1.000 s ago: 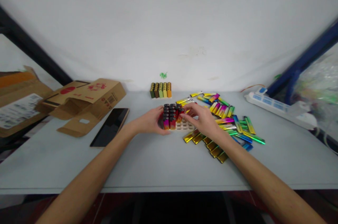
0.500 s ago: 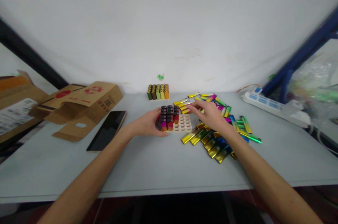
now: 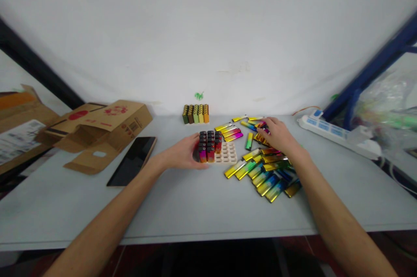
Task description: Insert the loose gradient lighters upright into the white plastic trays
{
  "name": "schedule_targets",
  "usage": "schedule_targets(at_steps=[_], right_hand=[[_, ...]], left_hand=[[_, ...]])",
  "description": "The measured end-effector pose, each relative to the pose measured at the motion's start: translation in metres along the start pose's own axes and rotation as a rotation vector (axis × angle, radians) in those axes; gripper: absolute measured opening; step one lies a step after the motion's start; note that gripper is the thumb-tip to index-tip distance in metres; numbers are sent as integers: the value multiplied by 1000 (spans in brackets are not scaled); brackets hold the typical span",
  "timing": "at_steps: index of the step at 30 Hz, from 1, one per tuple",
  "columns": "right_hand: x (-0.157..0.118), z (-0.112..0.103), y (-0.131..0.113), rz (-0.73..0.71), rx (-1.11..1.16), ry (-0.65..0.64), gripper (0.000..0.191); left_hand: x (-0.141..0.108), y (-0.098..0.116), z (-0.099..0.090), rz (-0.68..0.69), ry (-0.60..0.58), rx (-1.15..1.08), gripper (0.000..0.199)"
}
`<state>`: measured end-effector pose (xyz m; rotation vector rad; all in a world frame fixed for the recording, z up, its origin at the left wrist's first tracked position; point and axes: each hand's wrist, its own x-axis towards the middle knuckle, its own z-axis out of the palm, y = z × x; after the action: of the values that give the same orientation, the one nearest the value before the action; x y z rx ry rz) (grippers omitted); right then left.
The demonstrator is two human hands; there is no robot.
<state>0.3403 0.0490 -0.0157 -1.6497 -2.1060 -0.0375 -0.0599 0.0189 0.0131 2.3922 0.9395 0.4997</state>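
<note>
Red-and-purple lighters (image 3: 210,151) with black tops are standing upright in your pale tray (image 3: 230,154), same as half a second ago, so nothing's been added there. What did change is your right hand (image 3: 280,136): it's moved away from the tray and over to the loose pile (image 3: 267,185). Fingers are bent down onto the far part of it, touching stuff, but I honestly can't tell if they're pinching one or just sorting through.

Your left hand (image 3: 183,152) hasn't really budged. It's spread in a wide C round the left end of the block, thumb by the near corner, fingers round the back, more bracing than gripping, I'd say.

As for where that leaves you: two columns look full, the third is short at the near end, and the slots right of it are bare. Looks like roughly half done to me.
</note>
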Motion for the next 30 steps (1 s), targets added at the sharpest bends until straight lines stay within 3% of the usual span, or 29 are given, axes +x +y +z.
schedule_targets(at_steps=[3,6,9,17,20,23,26,30], right_hand=[[2,0,-20,-164,103,52,41],[0,5,-47,-343,210,-39,32],[-3,10,-65,-378,218,-123,28],[-2,12,-65,-315,108,-181,15],[-2,6,-62,-303,196,-116,15],[-1,0,-62,-236,386,38,20],[1,-5,-66,-77,686,154,33],[2,-14,-81,164,1148,121,44]], left_hand=[[0,-1,0,-30,-10,4,83],[0,0,1,-33,-7,-20,83],[0,2,0,-24,10,-31,84],[1,4,0,-22,12,-32,83],[0,4,0,-35,10,-28,82],[1,4,0,-38,5,-34,82],[2,3,-1,-35,-3,-44,81],[2,0,0,-55,-1,-35,79]])
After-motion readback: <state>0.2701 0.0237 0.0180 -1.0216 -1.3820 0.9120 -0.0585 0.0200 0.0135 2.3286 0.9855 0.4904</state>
